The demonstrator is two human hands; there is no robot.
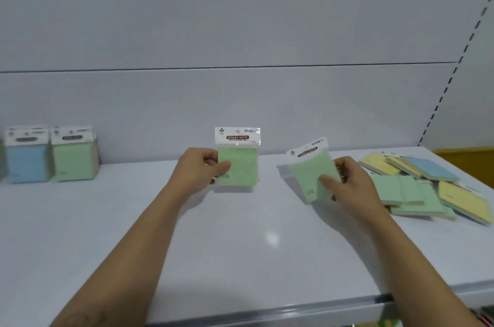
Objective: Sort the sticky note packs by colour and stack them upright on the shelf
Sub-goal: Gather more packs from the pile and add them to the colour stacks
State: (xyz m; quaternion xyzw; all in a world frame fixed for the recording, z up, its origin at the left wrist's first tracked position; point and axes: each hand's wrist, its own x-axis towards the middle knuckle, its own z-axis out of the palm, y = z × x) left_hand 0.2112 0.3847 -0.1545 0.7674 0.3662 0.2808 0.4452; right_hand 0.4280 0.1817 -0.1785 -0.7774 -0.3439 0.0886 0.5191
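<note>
Two bare hands reach over a white shelf (240, 252), each gripping one green sticky note pack. The left hand (199, 169) pinches the left edge of an upright green pack (238, 169) between its thumb and curled fingers. The pack faces the viewer, with a white header card reading "STICKY NOTE" at the top. Its lower edge sits at shelf level, but it is not clear whether it touches the surface.

Just to the right, the right hand (347, 182) holds a tilted green pack (310, 174). The thumb lies across the front and the fingers curl behind the right edge. The header leans to the left and the lower corner is close to the shelf.

At the far left, against the pale back panel (240, 32), two groups of packs stand upright side by side. One is a blue stack (26, 161), and a green stack (73, 158) stands directly to its right. Both are blurred, so the packs in each cannot be counted.

At the right end of the shelf, just beyond the right hand, a loose pile (409, 193) of packs lies flat and overlapping. Green packs are nearest the hand, yellow ones lie behind and at the far right, and a blue one rests on top toward the back. A slotted strip (451, 78) runs up the right side of the back panel.
</note>
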